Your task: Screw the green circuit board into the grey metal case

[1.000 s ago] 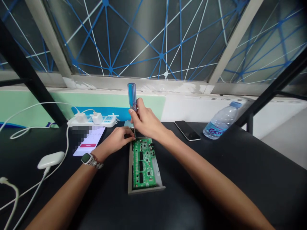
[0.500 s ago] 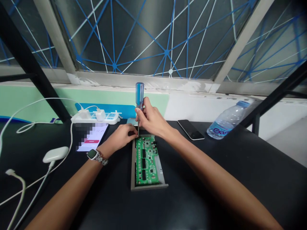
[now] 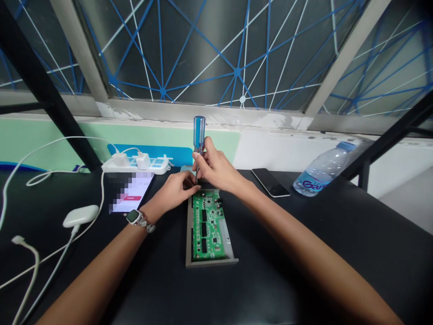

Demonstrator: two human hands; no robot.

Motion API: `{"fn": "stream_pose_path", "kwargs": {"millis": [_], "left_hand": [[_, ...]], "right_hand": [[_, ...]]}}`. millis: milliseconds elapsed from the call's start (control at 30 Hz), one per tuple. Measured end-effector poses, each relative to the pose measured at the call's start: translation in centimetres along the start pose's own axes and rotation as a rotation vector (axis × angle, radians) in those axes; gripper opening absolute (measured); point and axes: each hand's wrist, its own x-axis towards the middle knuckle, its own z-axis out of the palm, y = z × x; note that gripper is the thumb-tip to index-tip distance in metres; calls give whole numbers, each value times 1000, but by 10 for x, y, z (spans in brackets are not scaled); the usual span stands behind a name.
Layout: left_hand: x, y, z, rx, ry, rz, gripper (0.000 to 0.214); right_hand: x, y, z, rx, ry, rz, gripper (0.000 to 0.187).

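Pointing straight down: a blue-handled screwdriver [image 3: 199, 132] over the far end of a green circuit board [image 3: 208, 225]

At the left of the black counter [image 3: 162, 284], a pale cable [image 3: 34, 266] curls near a white rounded case [image 3: 80, 216] with a lead plugged into its near end. Next comes a lit phone [image 3: 130, 205], partly pixelated, with a white power strip [image 3: 135, 165] behind it. The left hand [image 3: 174, 192], with a watch [image 3: 134, 217] on its wrist, reaches in with thumb and forefinger drawn together beside the screwdriver's shaft; whether they pinch anything cannot be told. The board lies flat in a grey metal tray [image 3: 189, 239], both with their long axis running from the near side to the far side. The screwdriver is almost vertical, handle up, shaft down to the board's far left corner, its tip hidden by the left fingertips. The right hand [image 3: 216, 169] grips the screwdriver below its clear-and-blue handle's top. Farther right, a dark phone [image 3: 270, 183] lies at a slant, and beyond it a clear bottle [image 3: 320, 171] leans to the right.
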Motion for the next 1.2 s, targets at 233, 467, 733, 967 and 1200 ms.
{"fn": "stream_pose_path", "kwargs": {"millis": [233, 467, 733, 967, 1200], "left_hand": [[0, 1, 11, -139, 161, -36, 23], [1, -1, 15, -272, 199, -67, 19], [3, -2, 12, -386, 148, -98, 23], [5, -3, 7, -441, 57, -121, 23], [6, 0, 5, -479, -4, -140, 19]], "right_hand": [[0, 1, 2, -3, -6, 3, 14], [-1, 3, 3, 11, 10, 39, 17], [1, 6, -3, 174, -17, 85, 26], [5, 12, -14, 375, -179, 182, 23], [6, 14, -16, 379, -252, 189, 19]]}}
